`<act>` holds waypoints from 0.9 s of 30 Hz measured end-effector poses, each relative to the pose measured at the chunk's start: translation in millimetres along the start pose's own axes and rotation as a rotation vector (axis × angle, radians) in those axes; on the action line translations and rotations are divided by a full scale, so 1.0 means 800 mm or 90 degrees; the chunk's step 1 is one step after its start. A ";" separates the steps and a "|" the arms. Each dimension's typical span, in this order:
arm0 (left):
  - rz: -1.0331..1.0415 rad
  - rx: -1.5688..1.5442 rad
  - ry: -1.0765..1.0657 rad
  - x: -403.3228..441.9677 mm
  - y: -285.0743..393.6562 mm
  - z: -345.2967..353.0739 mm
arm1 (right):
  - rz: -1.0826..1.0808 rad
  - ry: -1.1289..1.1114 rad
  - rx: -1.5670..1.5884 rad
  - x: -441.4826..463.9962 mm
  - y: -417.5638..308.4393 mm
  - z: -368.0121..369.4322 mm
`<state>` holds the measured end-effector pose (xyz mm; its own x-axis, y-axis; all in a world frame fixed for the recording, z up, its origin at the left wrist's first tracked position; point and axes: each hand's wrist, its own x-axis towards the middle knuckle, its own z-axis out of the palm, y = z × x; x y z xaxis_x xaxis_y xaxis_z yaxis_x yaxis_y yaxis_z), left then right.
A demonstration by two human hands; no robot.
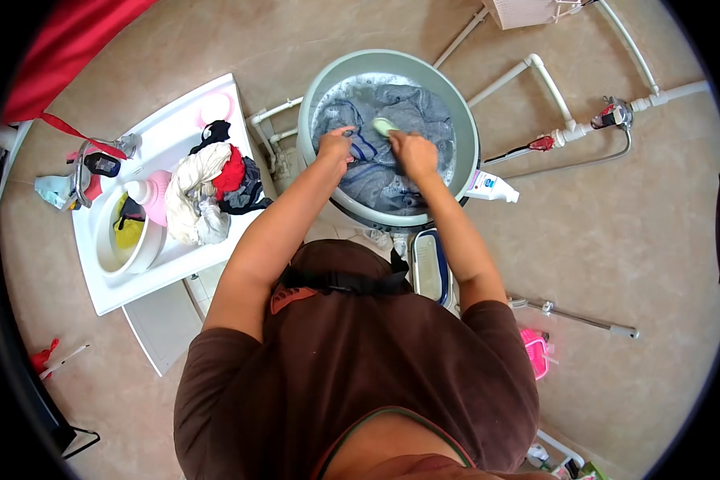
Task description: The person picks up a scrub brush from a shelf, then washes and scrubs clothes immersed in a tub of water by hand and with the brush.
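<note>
A pile of clothes sits in the white sink at left. Rightward, the round washtub holds gray fabric in suds; the left hand touches it, grip unclear. A pale green brush is clamped in the right hand's fingers. A white bottle is just right.

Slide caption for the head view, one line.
Left hand on wet grey fabric, right hand gripping a pale green oblong tool, in a round greenish tub.
</note>
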<state>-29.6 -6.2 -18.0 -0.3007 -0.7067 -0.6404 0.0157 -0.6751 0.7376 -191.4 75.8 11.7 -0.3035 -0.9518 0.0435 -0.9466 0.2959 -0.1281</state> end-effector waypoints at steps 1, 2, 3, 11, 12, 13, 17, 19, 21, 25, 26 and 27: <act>0.007 -0.023 -0.015 -0.009 0.008 0.003 | 0.045 -0.007 -0.052 0.015 0.022 0.005; 0.020 -0.031 -0.019 0.002 -0.002 0.001 | 0.093 -0.018 -0.103 0.020 0.038 0.005; 0.035 -0.037 -0.025 0.020 -0.017 0.001 | 0.113 0.004 -0.101 0.022 0.055 0.004; 0.021 0.054 0.004 0.000 -0.002 0.009 | 0.161 0.101 0.221 0.003 0.047 -0.053; 0.006 0.080 -0.020 -0.012 0.006 0.012 | 0.145 0.094 0.296 -0.001 0.031 -0.051; -0.005 0.077 -0.007 -0.012 0.004 0.014 | 0.071 0.104 0.326 -0.006 0.015 -0.040; -0.024 0.038 0.005 0.004 -0.006 0.008 | 0.000 -0.026 0.192 -0.014 0.000 -0.006; -0.010 0.033 0.010 0.004 -0.005 0.009 | 0.118 -0.059 0.044 0.009 0.031 -0.006; 0.015 0.059 0.040 -0.011 -0.004 0.013 | 0.198 -0.044 0.007 0.011 0.058 -0.011; 0.045 0.109 0.029 -0.008 -0.006 0.012 | 0.246 0.257 0.155 0.044 0.130 0.068; 0.053 0.134 0.002 0.001 -0.010 0.009 | 0.248 0.370 0.196 0.051 0.124 0.073; 0.060 0.161 -0.025 0.010 -0.015 0.005 | 0.284 0.248 0.391 0.055 0.123 0.075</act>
<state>-36.0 -2.7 -31.2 -0.3457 -0.7523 -0.5608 -0.1917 -0.5285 0.8270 -291.2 58.2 -58.5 -0.7561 -0.6279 0.1844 -0.5366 0.4335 -0.7240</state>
